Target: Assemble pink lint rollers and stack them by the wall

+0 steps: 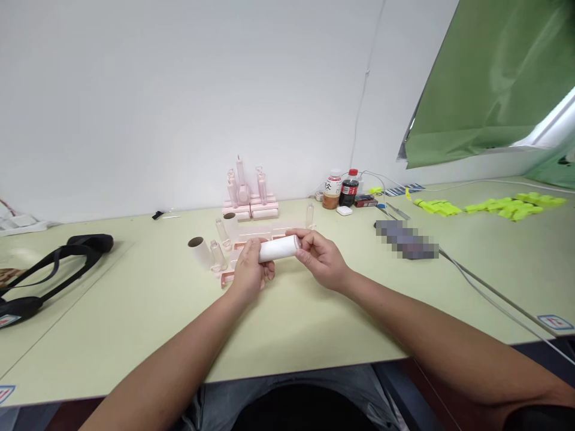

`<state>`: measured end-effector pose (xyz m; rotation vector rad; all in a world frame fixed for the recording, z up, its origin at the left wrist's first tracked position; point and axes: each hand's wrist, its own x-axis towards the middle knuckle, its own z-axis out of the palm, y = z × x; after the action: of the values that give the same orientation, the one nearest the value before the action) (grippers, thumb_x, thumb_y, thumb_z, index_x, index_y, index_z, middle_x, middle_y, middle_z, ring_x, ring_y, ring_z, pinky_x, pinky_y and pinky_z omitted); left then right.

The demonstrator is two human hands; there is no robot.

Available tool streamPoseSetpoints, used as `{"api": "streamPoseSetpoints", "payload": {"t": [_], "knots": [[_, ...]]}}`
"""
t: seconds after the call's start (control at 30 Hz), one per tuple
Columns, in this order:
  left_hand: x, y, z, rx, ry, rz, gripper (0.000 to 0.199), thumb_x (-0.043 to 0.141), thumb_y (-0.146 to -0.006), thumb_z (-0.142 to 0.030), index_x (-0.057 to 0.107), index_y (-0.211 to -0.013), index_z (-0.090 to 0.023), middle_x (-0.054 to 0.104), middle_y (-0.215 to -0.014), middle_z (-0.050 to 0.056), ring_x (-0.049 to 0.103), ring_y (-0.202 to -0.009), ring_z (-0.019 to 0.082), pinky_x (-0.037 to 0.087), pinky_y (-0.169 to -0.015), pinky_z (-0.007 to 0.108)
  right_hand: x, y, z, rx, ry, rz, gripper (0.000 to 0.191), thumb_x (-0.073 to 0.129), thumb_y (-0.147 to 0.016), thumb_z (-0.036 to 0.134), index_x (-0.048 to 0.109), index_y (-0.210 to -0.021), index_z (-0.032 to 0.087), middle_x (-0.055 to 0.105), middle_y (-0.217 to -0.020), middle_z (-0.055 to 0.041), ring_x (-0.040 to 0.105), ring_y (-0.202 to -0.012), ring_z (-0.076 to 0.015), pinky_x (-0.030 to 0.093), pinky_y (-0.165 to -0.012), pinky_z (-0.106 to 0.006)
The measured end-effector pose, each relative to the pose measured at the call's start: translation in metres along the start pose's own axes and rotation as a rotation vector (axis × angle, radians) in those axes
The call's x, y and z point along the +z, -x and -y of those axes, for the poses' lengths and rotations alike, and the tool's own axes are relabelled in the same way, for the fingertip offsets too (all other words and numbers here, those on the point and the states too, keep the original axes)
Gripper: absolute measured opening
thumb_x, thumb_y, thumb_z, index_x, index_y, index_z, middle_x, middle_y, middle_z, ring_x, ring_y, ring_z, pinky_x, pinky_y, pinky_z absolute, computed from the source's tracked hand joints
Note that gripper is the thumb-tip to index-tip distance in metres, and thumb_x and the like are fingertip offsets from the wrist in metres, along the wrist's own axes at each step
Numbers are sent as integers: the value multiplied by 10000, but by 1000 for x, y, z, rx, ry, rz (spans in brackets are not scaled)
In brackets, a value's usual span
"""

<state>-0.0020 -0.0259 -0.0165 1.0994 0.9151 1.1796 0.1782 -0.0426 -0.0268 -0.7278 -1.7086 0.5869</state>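
Head view: what are the hands doing?

Both are clamping on the white tube (pixel 277 248). Left hand (pixel 248 270) is wrapping one end; right hand (pixel 326 262) is pinching the other. Tube is lying near level between them, above the tabletop (pixel 148 335).

Risks?

Slipping, if the right fingertips are bearing unevenly on the rim. A dropping tube could be knocking over the near vial (pixel 218 256), which is standing close to the left hand.

Containers?

Orange-brown drink is filling the lower part of the pale-capped bottle (pixel 332 194); dark drink is showing in the red-capped bottle (pixel 348 193). Card tube (pixel 202 254) is opening upward; contents, cannot tell.
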Motion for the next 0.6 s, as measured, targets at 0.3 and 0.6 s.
{"api": "streamPoseSetpoints", "payload": {"t": [0.3,0.6], "knots": [[1,0,-10,-112,194,-40,304,445,-902,-436,530,-1048,-184,484,-467,-41,442,-350,111,337,-364,185,1,2,2,-60,47,-25,372,613,-896,332,459,-1232,289,260,-1549,-117,429,-1345,-250,426,-1048,-465],[1,0,-11,-45,224,-86,296,450,-900,-428,538,-1023,-174,507,-478,-28,461,-364,119,380,-390,207,6,5,6,-111,360,339,919,577,-904,410,-71,-1549,314,-48,-1632,-62,34,-1494,-280,204,-1179,-512]]}}
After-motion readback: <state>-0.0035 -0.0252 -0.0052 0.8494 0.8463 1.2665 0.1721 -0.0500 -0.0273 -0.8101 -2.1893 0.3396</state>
